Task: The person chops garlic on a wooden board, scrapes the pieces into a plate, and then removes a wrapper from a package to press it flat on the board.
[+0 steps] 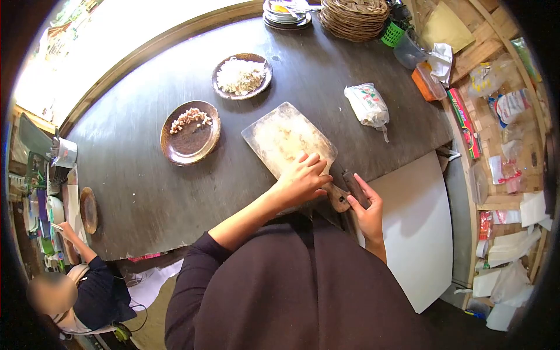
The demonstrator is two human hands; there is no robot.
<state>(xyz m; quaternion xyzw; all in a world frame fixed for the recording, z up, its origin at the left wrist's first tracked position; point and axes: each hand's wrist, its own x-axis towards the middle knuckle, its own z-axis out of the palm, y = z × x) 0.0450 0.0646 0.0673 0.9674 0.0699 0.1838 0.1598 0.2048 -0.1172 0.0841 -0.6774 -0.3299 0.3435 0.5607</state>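
Note:
A wooden cutting board [286, 135] with a pale, worn surface lies at a slant on the dark table. My left hand [302, 179] is over its near end with curled fingers; whatever is under them is hidden. Beside the board's handle [338, 199], my right hand [368, 211] grips the dark handle of a knife [356, 189] between thumb and fingers. Most of the blade is out of sight near my left hand. Beyond the board, one brown plate [192, 146] carries small chopped reddish-brown pieces, and another plate [265, 86] holds a heap of whitish shredded food.
A white plastic packet [367, 105] lies right of the board. Stacked dishes [286, 22] and woven plates [354, 17] stand at the far edge. An orange-lidded container [427, 83] is by the right wall. Another person [96, 291] is at the lower left, near a brown plate [88, 210].

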